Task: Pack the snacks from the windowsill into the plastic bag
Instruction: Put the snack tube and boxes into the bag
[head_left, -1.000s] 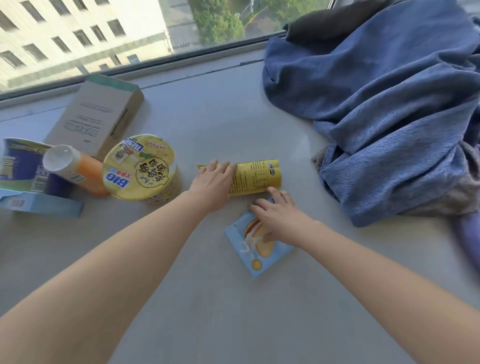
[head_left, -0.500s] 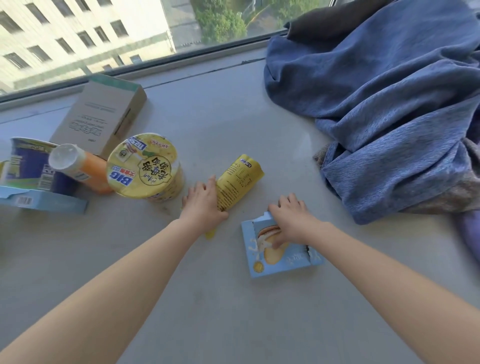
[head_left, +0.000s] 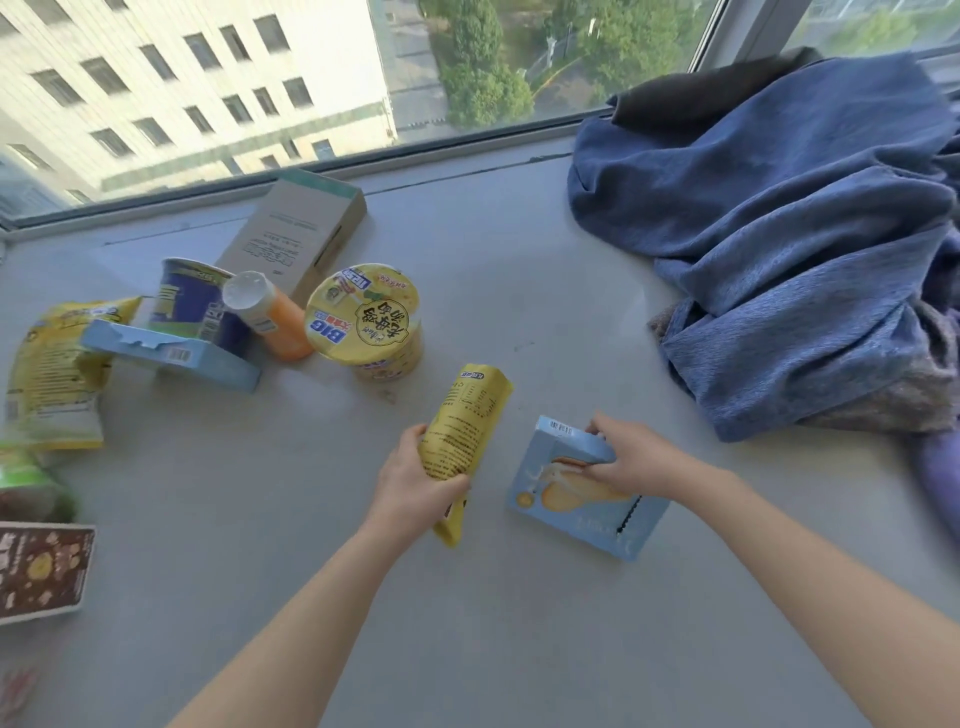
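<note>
Head view: on the windowsill, just in front and right of the yellow noodle cup, the left hand curls its fingers round a tilted yellow snack packet. Farther right of the cup, the right hand grips a light blue biscuit box.

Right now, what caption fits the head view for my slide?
Left hand grips a yellow snack pack; right hand holds a blue biscuit box at the windowsill.

Bright window daylight, soft shadows, blurred left edge, wide-angle bending.
</note>
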